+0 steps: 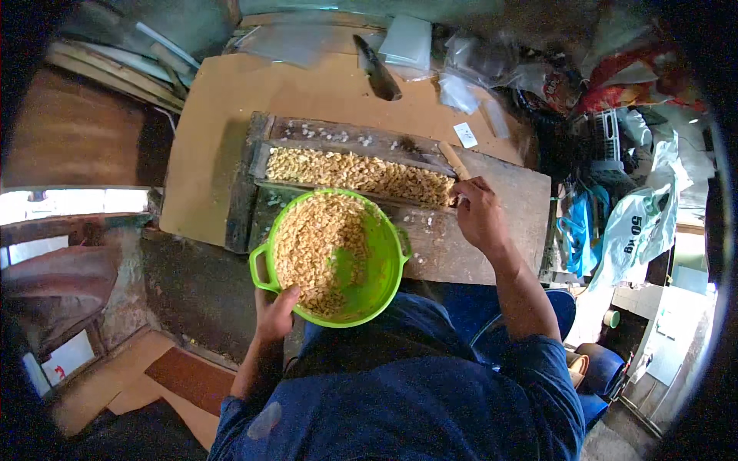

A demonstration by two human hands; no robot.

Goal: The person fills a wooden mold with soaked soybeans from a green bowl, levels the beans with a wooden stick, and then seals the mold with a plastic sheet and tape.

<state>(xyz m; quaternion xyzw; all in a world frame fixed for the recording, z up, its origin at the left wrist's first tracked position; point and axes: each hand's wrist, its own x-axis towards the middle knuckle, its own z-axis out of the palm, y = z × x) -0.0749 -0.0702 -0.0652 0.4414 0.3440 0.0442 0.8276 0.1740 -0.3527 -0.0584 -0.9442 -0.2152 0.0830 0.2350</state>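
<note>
My left hand (277, 314) grips the left rim of a lime-green plastic basin (377, 271) with two handles, thumb over the edge. Pale yellow bean-like pieces (314, 248) are heaped toward the basin's left, leaving green bottom bare at the right. Beyond it lies a wooden mould (340, 132), its long trough filled with a layer of similar pieces (357, 173). At the trough's right end, my right hand (481, 213) has its fingers bent down against the pieces; whether they pinch any is hidden. A wooden stick (454, 159) rests just beyond those fingers.
The mould lies on a wooden board (507, 196) over a brown tabletop (225, 92). A knife (377, 72), a small white card (465, 135) and clear plastic sheets (406, 40) lie toward the back. Plastic bags (640, 213) hang at right; blue barrels (599, 369) stand below.
</note>
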